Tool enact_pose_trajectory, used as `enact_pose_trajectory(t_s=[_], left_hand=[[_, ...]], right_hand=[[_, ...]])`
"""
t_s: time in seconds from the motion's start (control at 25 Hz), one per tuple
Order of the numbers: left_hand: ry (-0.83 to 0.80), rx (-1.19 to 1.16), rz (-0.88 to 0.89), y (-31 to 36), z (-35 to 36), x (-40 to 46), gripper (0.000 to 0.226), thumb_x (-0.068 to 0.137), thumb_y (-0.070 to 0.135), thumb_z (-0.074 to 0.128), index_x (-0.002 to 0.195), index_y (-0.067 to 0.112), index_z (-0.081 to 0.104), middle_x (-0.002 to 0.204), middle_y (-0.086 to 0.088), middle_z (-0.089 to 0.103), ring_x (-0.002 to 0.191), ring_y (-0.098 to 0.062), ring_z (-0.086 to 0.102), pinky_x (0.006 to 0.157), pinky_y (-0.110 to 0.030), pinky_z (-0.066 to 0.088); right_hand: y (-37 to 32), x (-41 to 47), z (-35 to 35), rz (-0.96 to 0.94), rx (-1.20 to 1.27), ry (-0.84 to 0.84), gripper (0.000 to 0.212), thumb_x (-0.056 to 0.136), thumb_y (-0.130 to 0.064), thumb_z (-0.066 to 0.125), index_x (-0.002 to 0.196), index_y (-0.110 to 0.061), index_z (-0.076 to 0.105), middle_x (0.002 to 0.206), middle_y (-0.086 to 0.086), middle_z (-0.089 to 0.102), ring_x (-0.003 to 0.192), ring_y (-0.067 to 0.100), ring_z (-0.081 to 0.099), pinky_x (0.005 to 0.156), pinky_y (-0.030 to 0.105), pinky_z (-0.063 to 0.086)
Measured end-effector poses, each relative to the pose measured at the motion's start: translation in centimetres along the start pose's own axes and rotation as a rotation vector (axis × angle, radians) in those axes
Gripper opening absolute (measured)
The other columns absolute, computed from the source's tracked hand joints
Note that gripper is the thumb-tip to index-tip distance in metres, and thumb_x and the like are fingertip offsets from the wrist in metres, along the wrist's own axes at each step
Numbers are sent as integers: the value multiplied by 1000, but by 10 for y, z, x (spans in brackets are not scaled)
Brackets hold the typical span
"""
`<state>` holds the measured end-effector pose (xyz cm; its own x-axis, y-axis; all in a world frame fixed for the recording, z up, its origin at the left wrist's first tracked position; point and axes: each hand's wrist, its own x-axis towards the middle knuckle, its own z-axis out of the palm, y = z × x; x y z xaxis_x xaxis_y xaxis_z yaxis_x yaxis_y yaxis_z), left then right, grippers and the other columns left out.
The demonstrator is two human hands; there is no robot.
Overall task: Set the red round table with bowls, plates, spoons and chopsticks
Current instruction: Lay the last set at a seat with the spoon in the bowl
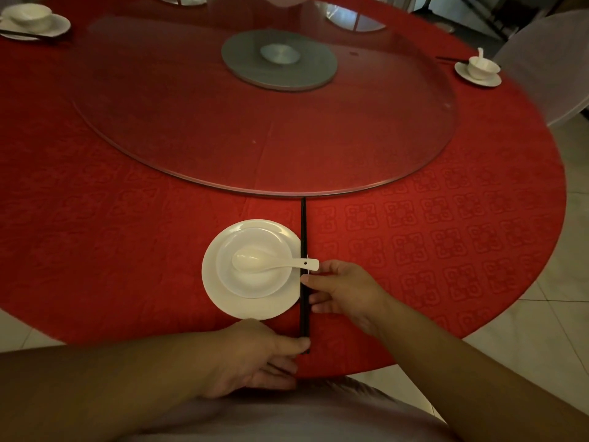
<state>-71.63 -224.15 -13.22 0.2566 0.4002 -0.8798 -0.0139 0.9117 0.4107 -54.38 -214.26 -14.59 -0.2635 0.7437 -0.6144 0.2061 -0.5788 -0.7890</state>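
light: dim, warm, red cast | glare: window reflections on glass turntable (264,100), top centre | distortion: wide-angle bending at frame edges | blur: soft in far corners, arms dark at bottom

No text, label, brand, number or sign can be read anywhere in this view. The red cloth on the counter (446,237) carries only a woven ornamental square pattern, not letters.
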Motion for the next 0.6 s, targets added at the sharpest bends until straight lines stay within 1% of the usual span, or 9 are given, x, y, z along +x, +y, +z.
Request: enact_pose_trajectory(t_s=[0.12,0.2,0.24,0.32,0.4,0.44,0.48,0.52,0.6], left_hand=[[56,188,-61,-6,-43,-19,35,74,11,88,102,-4,73,96,-25,75,88,-31,76,71,-32,63],[165,266,-45,-2,-75,-31,18,78,2,83,94,-5,78,93,-24,76,88,-34,76,72,-35,65],[244,302,-21,4,-91,-36,13,81,2,80,92,-3,78,93,-22,77,85,-33,77,71,-35,65],[454,333,75,19,-117,-39,12,87,8,76,96,0,75,95,-20,76,77,-29,77,59,-32,63],[611,213,234,38,-133,-37,14,94,13,69,100,1,69,102,-22,72,74,-31,74,51,-32,61],[631,116,312,46,-136,-35,14,96,16,66,102,3,67,107,-22,69,76,-30,72,53,-34,62],[613,40,378,53,-136,-33,13,98,18,64,104,6,66,110,-20,68,81,-29,71,59,-35,63],[570,5,424,57,-135,-30,14,98,19,64,108,9,67,112,-17,69,88,-28,72,65,-36,63],[471,39,464,60,-130,-23,24,97,20,66,119,12,66,113,-11,74,98,-25,74,74,-37,63]], right_hand=[[-3,0,-3,5,-3,1,30,89,-22,75,114,-8,68,103,13,74,73,19,73,63,30,61],[-6,1,-4,7,8,9,28,89,-23,75,112,-8,69,101,13,74,75,20,73,64,31,62],[-7,1,-5,8,16,14,27,89,-23,75,111,-7,70,100,13,75,75,20,73,64,31,62],[-10,2,-6,12,36,18,25,89,-22,74,108,-6,71,97,11,76,74,20,72,63,30,62],[-11,3,-7,16,48,18,23,89,-21,75,106,-6,73,95,11,77,76,20,73,64,30,62],[-11,3,-7,16,49,18,23,88,-21,75,105,-6,74,96,11,78,77,21,73,65,31,62],[-12,3,-6,13,50,18,23,87,-21,76,104,-6,75,97,12,78,78,22,73,66,31,62],[-12,3,-5,9,53,16,23,86,-20,77,104,-6,75,98,13,77,79,23,73,66,32,62],[-13,4,-2,2,51,16,24,86,-20,78,105,-6,75,101,13,77,82,24,74,66,32,62]])
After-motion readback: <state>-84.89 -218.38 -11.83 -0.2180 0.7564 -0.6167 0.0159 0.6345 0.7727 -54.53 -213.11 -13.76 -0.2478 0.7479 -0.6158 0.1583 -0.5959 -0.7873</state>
